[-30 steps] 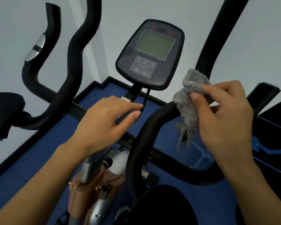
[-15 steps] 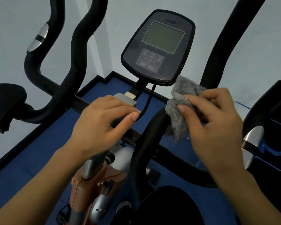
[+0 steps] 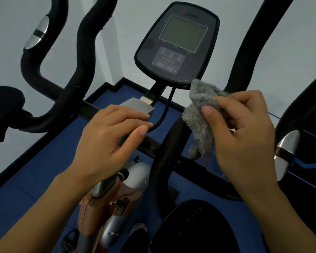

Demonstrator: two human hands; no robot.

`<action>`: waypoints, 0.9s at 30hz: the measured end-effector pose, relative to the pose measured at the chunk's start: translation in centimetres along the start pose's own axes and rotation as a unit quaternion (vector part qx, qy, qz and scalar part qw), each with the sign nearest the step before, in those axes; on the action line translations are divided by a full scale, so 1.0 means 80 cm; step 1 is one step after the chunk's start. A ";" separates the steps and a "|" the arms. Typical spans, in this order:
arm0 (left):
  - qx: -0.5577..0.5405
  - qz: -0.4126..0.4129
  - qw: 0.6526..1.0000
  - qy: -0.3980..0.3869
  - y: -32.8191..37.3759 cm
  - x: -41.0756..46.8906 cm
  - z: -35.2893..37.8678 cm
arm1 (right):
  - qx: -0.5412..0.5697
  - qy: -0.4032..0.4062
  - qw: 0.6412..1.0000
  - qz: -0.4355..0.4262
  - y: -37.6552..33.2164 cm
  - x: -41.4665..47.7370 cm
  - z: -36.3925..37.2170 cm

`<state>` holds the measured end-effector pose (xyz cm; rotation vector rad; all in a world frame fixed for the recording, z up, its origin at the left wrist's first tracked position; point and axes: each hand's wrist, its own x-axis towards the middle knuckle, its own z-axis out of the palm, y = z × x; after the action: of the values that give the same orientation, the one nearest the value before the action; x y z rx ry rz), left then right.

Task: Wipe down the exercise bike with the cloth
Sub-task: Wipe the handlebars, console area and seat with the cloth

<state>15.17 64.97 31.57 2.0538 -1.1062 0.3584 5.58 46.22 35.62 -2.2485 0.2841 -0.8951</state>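
Fig.: I see blue floor (image 3: 35, 179) w/ black border strip (image 3: 49, 139) along white wall; exercise bike (image 3: 106, 201) stands directly on it, a 2nd machine's black frame (image 3: 306, 179) at right.

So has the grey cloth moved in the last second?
Yes. The cloth in the right hand has shifted left along the black handlebar, nearer the console, whose lower edge its top now nearly touches.

Blue floor mat (image 3: 35, 189) with dark border underneath; pale wall (image 3: 7, 24) behind, white corner post (image 3: 106, 42) beside it.
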 end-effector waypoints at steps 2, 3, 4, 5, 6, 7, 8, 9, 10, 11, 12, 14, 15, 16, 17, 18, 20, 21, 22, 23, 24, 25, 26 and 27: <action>0.008 0.004 1.000 0.006 -0.003 -0.007 0.002 | -0.039 -0.023 0.999 -0.016 0.000 0.001 0.006; 0.012 0.006 1.000 0.010 -0.003 -0.009 0.002 | -0.057 -0.032 0.998 -0.020 -0.001 0.000 0.009; 0.016 0.011 1.000 0.018 -0.003 -0.010 0.003 | -0.070 -0.036 0.997 -0.023 -0.001 0.000 0.010; 0.022 0.015 0.999 0.025 -0.003 -0.011 0.004 | -0.080 -0.038 0.996 -0.029 -0.001 0.000 0.010; 0.029 0.019 0.999 0.027 -0.002 -0.011 0.005 | -0.090 -0.040 0.994 -0.037 -0.001 0.000 0.010; 0.035 0.024 0.999 0.024 -0.002 -0.011 0.006 | -0.096 -0.045 0.993 -0.046 -0.001 0.000 0.008; 0.043 0.027 0.999 0.018 -0.003 -0.012 0.006 | -0.093 -0.052 0.993 -0.055 0.000 0.002 0.007; 0.049 0.025 0.998 0.012 -0.003 -0.013 0.005 | -0.085 -0.058 0.993 -0.060 0.001 0.004 0.006; 0.055 0.025 0.998 0.005 -0.004 -0.014 0.004 | -0.076 -0.054 0.994 -0.056 0.001 0.005 0.008; 0.059 0.025 0.998 -0.002 -0.006 -0.014 0.003 | -0.070 -0.041 0.996 -0.049 0.000 0.005 0.010; 0.063 0.026 0.998 -0.009 -0.006 -0.014 0.002 | -0.069 -0.026 0.996 -0.042 0.000 0.003 0.012; 0.066 0.032 0.997 -0.013 -0.008 -0.015 0.002 | -0.067 -0.028 0.996 -0.042 -0.002 -0.005 0.015; 0.064 0.036 0.997 -0.006 -0.009 -0.015 0.002 | -0.057 -0.041 0.996 -0.049 -0.002 -0.008 0.015; 0.058 0.038 0.998 0.002 -0.010 -0.015 0.002 | -0.047 -0.049 0.996 -0.052 -0.002 -0.009 0.015; 0.049 0.038 0.998 0.010 -0.010 -0.016 0.003 | -0.042 -0.047 0.997 -0.048 -0.002 -0.009 0.015; 0.041 0.037 0.998 0.017 -0.011 -0.016 0.004 | -0.040 -0.037 0.998 -0.039 -0.002 -0.010 0.015; 0.031 0.034 0.998 0.038 -0.012 -0.018 0.006 | -0.021 -0.018 0.999 -0.021 -0.003 -0.012 0.017; 0.024 0.031 0.998 0.050 -0.012 -0.019 0.007 | -0.002 -0.013 1.000 -0.012 -0.004 -0.014 0.018; 0.014 0.028 0.998 0.062 -0.013 -0.019 0.007 | 0.016 -0.008 1.000 -0.004 -0.005 -0.017 0.016; 0.006 0.026 0.997 0.074 -0.013 -0.019 0.007 | 0.030 -0.003 1.000 -0.001 -0.005 -0.018 0.013; 0.001 0.024 0.996 0.086 -0.014 -0.020 0.008 | 0.037 -0.003 0.999 -0.004 -0.006 -0.019 0.011; -0.003 0.021 0.995 0.096 -0.015 -0.021 0.009 | 0.037 -0.007 0.999 -0.013 -0.007 -0.018 0.010; -0.005 0.020 0.994 0.105 -0.016 -0.022 0.010 | 0.029 -0.017 0.999 -0.023 -0.009 -0.018 0.010; -0.007 0.021 0.993 0.112 -0.017 -0.022 0.011 | 0.014 -0.030 0.999 -0.030 -0.011 -0.019 0.014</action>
<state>15.11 65.83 29.34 1.9261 -1.0120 0.5842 5.13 48.11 34.84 -2.2642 0.1760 -0.8570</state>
